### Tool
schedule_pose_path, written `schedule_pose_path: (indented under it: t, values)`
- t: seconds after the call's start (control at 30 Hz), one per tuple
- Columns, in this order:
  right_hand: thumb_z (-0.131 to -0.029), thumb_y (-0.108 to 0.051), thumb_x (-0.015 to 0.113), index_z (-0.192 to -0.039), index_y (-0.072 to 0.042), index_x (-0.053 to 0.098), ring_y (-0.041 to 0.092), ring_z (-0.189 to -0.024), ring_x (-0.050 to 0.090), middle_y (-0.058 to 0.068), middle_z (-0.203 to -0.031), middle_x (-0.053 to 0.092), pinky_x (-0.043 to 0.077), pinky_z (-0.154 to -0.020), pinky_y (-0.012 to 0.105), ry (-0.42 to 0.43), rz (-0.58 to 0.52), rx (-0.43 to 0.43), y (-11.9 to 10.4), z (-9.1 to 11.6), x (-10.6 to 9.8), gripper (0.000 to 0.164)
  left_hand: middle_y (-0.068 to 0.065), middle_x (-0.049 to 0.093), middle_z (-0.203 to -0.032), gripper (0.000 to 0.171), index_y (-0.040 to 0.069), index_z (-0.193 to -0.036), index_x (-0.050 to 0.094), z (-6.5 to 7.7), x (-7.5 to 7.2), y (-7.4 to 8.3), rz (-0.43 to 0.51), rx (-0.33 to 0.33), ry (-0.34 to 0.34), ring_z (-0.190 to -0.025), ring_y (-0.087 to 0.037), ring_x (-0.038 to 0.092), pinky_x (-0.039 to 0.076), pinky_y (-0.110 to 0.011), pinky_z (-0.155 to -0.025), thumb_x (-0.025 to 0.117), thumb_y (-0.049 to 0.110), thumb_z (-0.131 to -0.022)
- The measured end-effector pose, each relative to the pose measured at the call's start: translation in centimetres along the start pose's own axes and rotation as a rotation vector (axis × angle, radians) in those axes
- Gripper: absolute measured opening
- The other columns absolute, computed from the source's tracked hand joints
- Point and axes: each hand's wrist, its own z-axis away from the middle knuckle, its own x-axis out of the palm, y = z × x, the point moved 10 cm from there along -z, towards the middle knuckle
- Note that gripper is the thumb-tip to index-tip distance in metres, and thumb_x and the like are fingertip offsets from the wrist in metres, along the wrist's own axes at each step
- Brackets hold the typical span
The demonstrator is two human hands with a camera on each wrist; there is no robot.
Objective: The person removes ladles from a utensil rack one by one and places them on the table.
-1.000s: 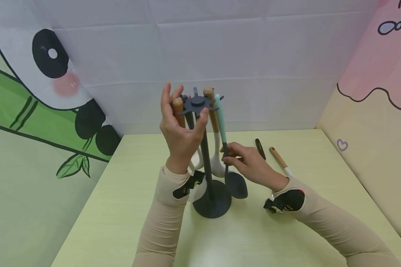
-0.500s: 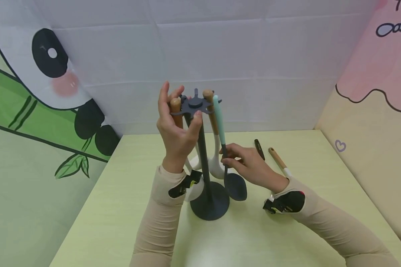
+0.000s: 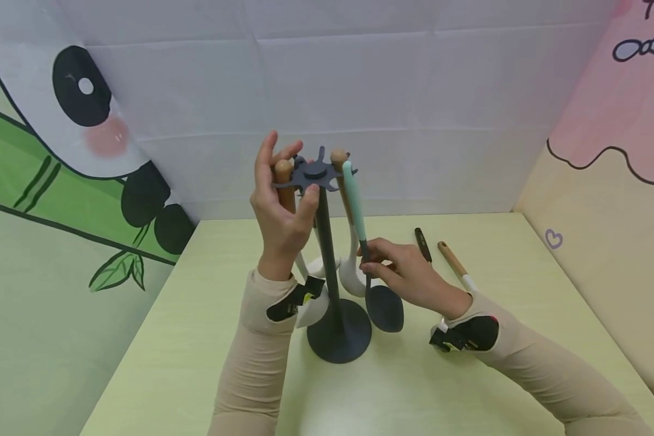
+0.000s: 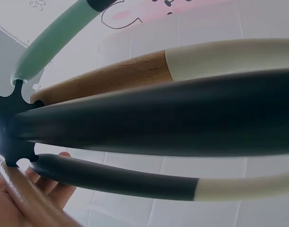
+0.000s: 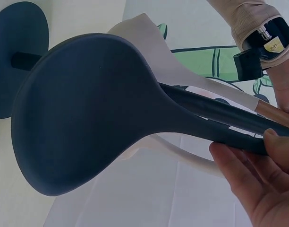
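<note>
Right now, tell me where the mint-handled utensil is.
In the head view, the mint-handled utensil is right of the dark stand's pole, its neck pinched by the right grip, next to the wooden-handled white utensil.

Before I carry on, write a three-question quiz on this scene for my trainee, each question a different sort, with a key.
1. Multiple choice: what colour is the handle of the dark-headed utensil that the right hand pinches?
A) white
B) mint green
C) wooden brown

2. True or false: in the head view, the left hand is at the rack's top, higher in the picture than the right hand.

3. Fill in: on the table, past the right hand, lie a black handle and another handle, made of what looks like ____.

Key: 1. B; 2. True; 3. wood.
</note>
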Motion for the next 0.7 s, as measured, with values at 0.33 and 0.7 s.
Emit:
schedule_pose_path:
  t: [0.33,0.7]
  values:
    - [-0.091,0.007,0.066,-0.112,0.001,0.063,0.022,-0.089,0.071,0.010,-0.099,0.071,0.059,-0.072,0.029,-0.005,0.028,-0.023,-0.5,0.2,-0.1,0.022,-0.026,0.061,-0.120,0.077,-0.017,-0.139,0.037,-0.3,-0.3,-0.4,0.058,-0.057,-0.032,-0.102,-0.022,0.066,0.052,-0.031,-0.093,0.056,0.021,-0.075]
    - [-0.089,0.008,0.067,-0.109,0.002,0.063,0.021,-0.086,0.071,0.010,-0.096,0.071,0.058,-0.069,0.025,-0.012,0.027,-0.030,-1.1,0.4,0.1,0.021,-0.028,0.062,-0.116,0.077,-0.013,-0.138,0.041,-0.7,-0.8,-0.9,0.072,-0.086,-0.044,-0.097,-0.021,0.068,0.054,-0.025,-0.084,0.055,0.028,-0.074]
